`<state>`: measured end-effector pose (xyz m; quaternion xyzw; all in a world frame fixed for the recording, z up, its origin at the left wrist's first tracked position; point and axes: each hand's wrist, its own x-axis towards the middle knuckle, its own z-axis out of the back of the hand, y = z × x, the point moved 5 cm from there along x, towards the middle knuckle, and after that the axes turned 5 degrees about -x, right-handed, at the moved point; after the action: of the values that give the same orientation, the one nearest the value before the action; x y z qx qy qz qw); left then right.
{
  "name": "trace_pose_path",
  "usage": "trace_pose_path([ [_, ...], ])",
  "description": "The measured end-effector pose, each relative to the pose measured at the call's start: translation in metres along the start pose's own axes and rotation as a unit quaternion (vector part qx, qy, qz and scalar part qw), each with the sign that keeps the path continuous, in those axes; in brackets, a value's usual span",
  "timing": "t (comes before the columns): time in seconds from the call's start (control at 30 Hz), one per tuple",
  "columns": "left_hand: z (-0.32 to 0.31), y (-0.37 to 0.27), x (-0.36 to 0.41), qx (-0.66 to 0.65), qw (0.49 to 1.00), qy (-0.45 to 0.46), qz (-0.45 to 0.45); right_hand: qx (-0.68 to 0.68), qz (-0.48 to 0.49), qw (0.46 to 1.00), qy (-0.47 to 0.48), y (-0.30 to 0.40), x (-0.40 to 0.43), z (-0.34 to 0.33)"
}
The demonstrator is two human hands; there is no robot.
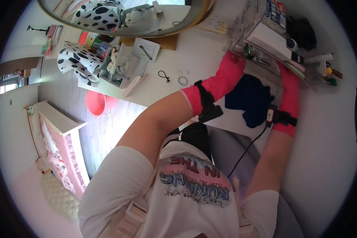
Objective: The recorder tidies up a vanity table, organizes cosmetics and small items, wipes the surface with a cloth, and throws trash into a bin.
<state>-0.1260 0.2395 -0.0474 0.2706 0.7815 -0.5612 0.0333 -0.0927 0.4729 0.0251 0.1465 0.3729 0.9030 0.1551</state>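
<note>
Both my hands wear bright pink gloves with black straps at the wrists. My left hand (235,63) is at the near left corner of a transparent plastic organizer (237,32), its fingers bent against the edge. My right hand (288,76) reaches to the organizer's right side, where a panel hides its fingers. A white box (269,41), a printed package (276,13) and several small bottles and tubes sit in or on the organizer. Between my forearms, a crumpled dark blue cloth (250,96) lies on the white desk (193,61).
A round mirror (200,17) stands at the desk's back. To the left are a grey bin (126,71), a spotted cloth (80,61), a notepad with a pen (147,49), and a black hair tie (164,76). A pink bucket (96,102) stands on the floor. A wall borders the right.
</note>
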Motion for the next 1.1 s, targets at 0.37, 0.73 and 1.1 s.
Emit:
trace_pose_path([
  [0.37, 0.101, -0.059, -0.161, 0.306, 0.941, 0.120, 0.076, 0.026, -0.034, 0.996, -0.074, 0.098, -0.057, 0.011],
  [0.73, 0.238, -0.116, -0.222, 0.601, 0.721, -0.255, -0.234, 0.194, 0.067, 0.916, 0.344, 0.219, -0.113, -0.178],
  [1.1, 0.244, -0.085, -0.211, 0.618, 0.737, -0.145, -0.232, 0.312, -0.049, 0.870, 0.378, 0.245, -0.084, -0.271],
])
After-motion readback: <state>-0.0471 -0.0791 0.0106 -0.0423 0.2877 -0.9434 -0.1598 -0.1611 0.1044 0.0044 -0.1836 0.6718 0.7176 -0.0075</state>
